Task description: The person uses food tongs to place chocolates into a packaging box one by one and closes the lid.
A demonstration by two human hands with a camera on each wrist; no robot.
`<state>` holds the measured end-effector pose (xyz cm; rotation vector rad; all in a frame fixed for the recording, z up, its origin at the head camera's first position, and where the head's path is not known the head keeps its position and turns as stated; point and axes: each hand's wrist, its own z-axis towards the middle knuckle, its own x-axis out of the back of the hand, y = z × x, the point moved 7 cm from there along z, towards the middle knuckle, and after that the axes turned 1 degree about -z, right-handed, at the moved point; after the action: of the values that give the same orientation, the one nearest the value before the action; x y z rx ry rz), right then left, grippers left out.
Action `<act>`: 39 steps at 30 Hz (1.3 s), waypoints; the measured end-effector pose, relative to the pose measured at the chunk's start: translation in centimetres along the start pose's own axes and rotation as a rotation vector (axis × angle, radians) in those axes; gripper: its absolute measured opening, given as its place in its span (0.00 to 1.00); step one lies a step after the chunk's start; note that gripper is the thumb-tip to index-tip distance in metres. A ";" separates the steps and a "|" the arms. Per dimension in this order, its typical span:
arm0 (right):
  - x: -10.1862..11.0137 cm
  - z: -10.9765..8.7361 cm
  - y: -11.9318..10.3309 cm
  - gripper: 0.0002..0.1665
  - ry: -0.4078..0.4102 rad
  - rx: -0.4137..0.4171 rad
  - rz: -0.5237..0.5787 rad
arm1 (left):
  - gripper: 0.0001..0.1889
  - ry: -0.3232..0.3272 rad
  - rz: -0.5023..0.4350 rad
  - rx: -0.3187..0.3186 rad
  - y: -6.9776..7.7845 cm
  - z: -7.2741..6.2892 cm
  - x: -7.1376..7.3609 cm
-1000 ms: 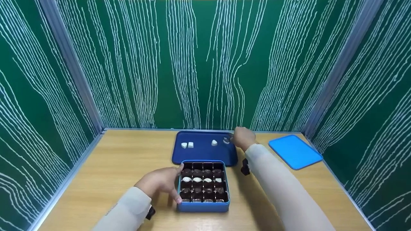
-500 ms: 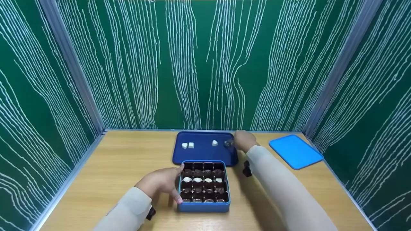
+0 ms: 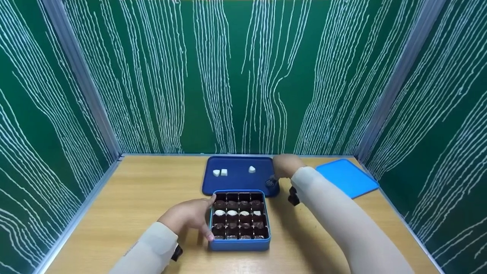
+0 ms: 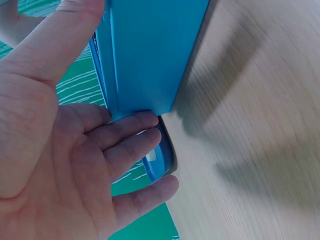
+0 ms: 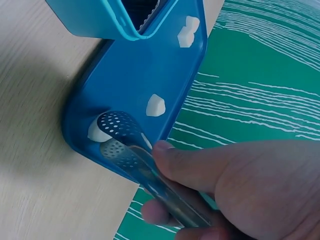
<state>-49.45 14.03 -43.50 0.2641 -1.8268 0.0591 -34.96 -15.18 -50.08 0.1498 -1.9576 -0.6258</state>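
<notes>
My left hand rests along the left side of a blue tin box, thumb at the near corner and fingertips at the far one; its fingers look fairly straight in the left wrist view. Inside the box, a dark divided insert has one row of white pieces and rows of dark ones, seemingly chocolates. My right hand holds metal tongs with perforated heads over the dark blue tray. One white piece lies partly behind the upper tong head; it is hidden in the head view. The tong heads stand apart.
On the tray, two white pieces sit close together at the left, and another white piece lies right of centre. A bright blue lid is at the right, partly behind the sleeve. Green walls enclose the wooden table.
The tongs in my right hand have moved nearer, toward the tray's near right corner. The white piece beside them has gone from view in the head camera. My left hand has stayed on the box.
</notes>
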 end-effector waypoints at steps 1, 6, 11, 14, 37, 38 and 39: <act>0.0 0.0 0.0 0.30 -0.005 0.003 0.001 | 0.82 0.000 -0.002 0.001 0.0 0.0 0.0; -0.3 0.1 0.0 0.23 0.003 0.028 0.004 | 0.82 0.004 0.007 0.003 0.0 0.0 0.0; -0.5 -0.1 0.0 0.17 0.040 0.035 0.015 | 0.81 0.006 0.027 0.011 0.1 -0.1 0.0; -0.4 -0.2 0.0 0.19 0.055 0.034 0.004 | 0.81 0.006 0.022 0.011 0.0 -0.1 -0.1; 3.9 -11.2 -4.4 0.30 0.071 0.330 -0.076 | 0.82 0.002 -0.021 -0.011 -0.2 0.1 -0.3; 3.8 -12.2 -4.7 0.32 0.046 0.343 -0.068 | 0.82 0.001 -0.023 -0.012 -0.2 0.1 -0.3; 3.7 -13.0 -5.1 0.34 0.027 0.356 -0.069 | 0.82 -0.001 -0.024 -0.013 -0.1 0.0 -0.3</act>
<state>-36.99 10.86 -36.90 0.5728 -1.7723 0.3399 -34.87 -15.17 -50.34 0.1656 -1.9548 -0.6541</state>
